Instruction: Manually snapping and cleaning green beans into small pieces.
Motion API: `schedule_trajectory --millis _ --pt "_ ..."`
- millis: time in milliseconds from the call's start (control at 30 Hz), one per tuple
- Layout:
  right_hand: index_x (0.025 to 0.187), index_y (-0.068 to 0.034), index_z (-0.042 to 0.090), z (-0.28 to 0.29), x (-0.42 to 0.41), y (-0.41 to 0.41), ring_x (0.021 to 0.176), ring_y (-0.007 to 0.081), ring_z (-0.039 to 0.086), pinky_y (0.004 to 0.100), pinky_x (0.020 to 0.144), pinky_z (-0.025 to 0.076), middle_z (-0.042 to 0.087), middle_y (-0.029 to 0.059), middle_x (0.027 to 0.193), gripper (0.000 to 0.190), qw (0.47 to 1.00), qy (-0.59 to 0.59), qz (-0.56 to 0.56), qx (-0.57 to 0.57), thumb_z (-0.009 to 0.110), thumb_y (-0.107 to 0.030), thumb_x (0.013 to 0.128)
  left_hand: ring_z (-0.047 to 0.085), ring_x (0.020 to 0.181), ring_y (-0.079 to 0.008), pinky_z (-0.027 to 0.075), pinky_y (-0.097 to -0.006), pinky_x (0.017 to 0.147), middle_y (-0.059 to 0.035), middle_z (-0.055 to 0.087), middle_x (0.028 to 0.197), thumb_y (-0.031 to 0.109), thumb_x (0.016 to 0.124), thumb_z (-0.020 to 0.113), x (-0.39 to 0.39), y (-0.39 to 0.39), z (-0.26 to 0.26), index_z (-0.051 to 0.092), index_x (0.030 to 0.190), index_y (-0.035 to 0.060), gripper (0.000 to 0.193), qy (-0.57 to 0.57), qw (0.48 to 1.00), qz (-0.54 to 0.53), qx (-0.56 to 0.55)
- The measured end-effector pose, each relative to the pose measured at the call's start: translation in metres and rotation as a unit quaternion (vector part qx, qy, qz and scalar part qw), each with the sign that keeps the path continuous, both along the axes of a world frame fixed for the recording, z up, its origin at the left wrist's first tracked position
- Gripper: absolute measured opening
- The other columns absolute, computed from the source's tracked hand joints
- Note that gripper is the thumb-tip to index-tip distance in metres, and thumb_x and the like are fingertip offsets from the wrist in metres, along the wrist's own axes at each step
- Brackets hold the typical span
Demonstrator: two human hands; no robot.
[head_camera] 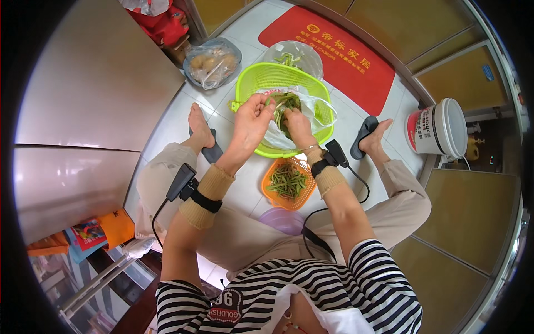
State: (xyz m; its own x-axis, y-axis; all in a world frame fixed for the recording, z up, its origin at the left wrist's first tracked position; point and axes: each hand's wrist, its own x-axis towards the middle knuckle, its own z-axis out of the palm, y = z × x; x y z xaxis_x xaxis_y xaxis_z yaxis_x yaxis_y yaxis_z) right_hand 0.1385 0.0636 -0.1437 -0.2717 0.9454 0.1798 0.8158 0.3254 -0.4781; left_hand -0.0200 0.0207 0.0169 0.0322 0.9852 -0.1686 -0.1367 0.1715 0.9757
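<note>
My left hand [255, 119] is closed on a short piece of green bean, which shows between thumb and forefinger. My right hand [297, 125] reaches into a white plastic bag [311, 109] of green beans [288, 102]; its fingertips are partly hidden among them, so I cannot tell whether they grip any. The bag lies open in a lime green plastic basket [254, 77] on the tiled floor. Nearer to me stands an orange plastic basket [272, 196] with many short bean pieces [288, 181]. A clear bowl or bag [311, 54] with green scraps sits behind the lime basket.
A purple bowl [283, 221] lies near my lap. At the back left is a grey basin [235, 54] with a bag of roundish produce. A red mat [354, 75] lies beyond, a white bucket [434, 129] stands at right, and a metallic cabinet [91, 83] at left.
</note>
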Motion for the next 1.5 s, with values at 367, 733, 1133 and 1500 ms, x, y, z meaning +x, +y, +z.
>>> schedule_trajectory --millis 367,733,1133,1500 --pt "0.077 0.001 0.058 0.014 0.030 0.000 0.067 0.0348 0.061 0.0414 0.059 0.049 0.060 0.0199 0.070 0.010 0.963 0.195 -0.106 -0.150 0.059 -0.008 0.073 0.045 0.068 -0.0052 0.036 -0.0207 0.058 0.0008 0.055 0.077 0.007 0.084 0.055 0.005 0.001 -0.004 0.054 0.092 0.0013 0.010 0.053 0.999 0.000 0.003" --pt "0.064 0.000 0.059 0.021 0.012 0.011 0.057 0.0296 0.060 0.0393 0.049 0.047 0.060 0.0169 0.063 0.019 0.991 0.007 -0.122 -0.062 0.062 -0.015 0.075 0.044 0.061 -0.0077 0.037 -0.0246 0.055 -0.0005 0.051 0.066 0.012 0.081 0.057 0.003 0.004 -0.024 0.058 0.087 0.0015 0.012 0.138 0.989 -0.007 0.046" --pt "0.068 -0.005 0.056 0.133 0.040 -0.061 0.045 0.0042 0.040 0.0198 0.040 0.030 0.049 -0.0025 0.057 0.019 0.793 0.455 -0.092 -0.395 0.060 -0.015 0.083 0.033 0.043 -0.0044 0.022 -0.0218 0.037 0.0010 0.047 0.062 0.020 0.090 0.050 0.027 -0.018 -0.018 0.058 0.082 0.0028 0.021 -0.011 0.957 -0.162 -0.239" --pt "0.081 -0.003 0.062 0.137 0.042 -0.053 0.050 0.0025 0.039 0.0187 0.044 0.030 0.048 -0.0045 0.061 0.023 0.855 0.436 -0.092 -0.265 0.060 -0.025 0.086 0.036 0.041 -0.0048 0.026 -0.0218 0.038 -0.0015 0.055 0.061 0.024 0.087 0.056 0.030 -0.022 -0.019 0.059 0.074 0.0035 0.025 0.025 0.955 -0.228 -0.186"
